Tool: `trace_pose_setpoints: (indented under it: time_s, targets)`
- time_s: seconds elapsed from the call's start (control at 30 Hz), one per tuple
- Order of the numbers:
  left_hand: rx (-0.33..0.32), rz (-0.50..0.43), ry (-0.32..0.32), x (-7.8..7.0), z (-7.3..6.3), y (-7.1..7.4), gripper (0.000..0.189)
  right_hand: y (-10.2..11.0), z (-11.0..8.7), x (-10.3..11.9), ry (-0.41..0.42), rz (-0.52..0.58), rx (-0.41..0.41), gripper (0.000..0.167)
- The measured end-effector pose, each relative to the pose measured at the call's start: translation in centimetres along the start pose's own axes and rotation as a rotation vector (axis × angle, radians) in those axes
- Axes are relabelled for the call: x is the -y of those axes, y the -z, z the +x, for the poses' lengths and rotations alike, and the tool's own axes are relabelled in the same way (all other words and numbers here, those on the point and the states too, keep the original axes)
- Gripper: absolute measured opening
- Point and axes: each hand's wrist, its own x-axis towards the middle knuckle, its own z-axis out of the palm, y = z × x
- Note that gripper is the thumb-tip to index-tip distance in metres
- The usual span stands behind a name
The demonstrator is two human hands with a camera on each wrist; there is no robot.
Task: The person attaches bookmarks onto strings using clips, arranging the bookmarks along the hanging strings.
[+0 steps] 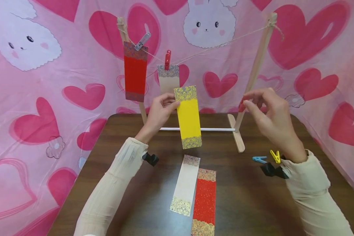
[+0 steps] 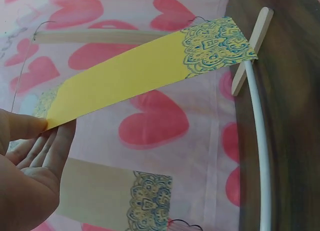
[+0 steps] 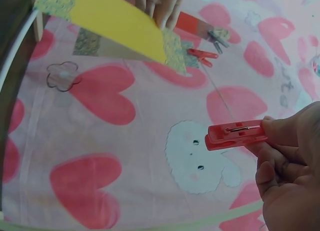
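Hung from line (image 1: pixel 247 34), about the yellow card (image 1: pixel 189 119): red card (image 1: pixel 135 77), 10 o'clock; pale card (image 1: pixel 167 84), 11 o'clock. Apparently left: yellow card, raised over bench (image 1: pixel 147 193), pinched by left grip (image 1: pixel 160 113); white card (image 1: pixel 185 185) and speckled red card (image 1: pixel 205 200) lying at 6 o'clock. Right grip (image 1: pixel 272 119), 3 o'clock: pinches red clip (image 3: pixel 235 134), unattached. Yellow card: flat, slightly tilted, plain centre, lace-patterned ends.

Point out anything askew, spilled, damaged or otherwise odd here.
One mild oddity: the grey clothespin slants sharply across the top of the hanging red card, whereas the red clothespin on the hanging white card stands nearly upright. I see nothing spilled or damaged.
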Motion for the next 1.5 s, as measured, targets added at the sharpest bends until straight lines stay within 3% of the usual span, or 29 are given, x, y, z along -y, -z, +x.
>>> trace_pose_setpoints:
  time_s: [0.2,0.57,0.77,1.03,1.5]
  targets:
    - [-0.023,-0.001,-0.044,-1.1,1.2,-0.3,0.023,-0.4,1.9,0.1,0.081,0.055,-0.031,0.018]
    - [-0.045,-0.044,-0.029,-1.9,3.6,-1.4,0.023,-1.6,5.5,0.1,0.012,0.242,-0.046,0.018]
    - [-0.066,-0.058,-0.021,-2.1,4.9,-2.0,0.020,-2.4,7.8,0.6,-0.090,0.252,-0.016,0.021]
    - [-0.060,-0.053,-0.037,-2.5,5.8,-2.2,0.025,-4.0,11.0,0.7,-0.075,0.227,0.021,0.021]
    - [-0.057,-0.011,-0.038,-2.2,6.1,-2.4,0.025,-7.2,15.1,1.0,-0.025,0.129,-0.016,0.028]
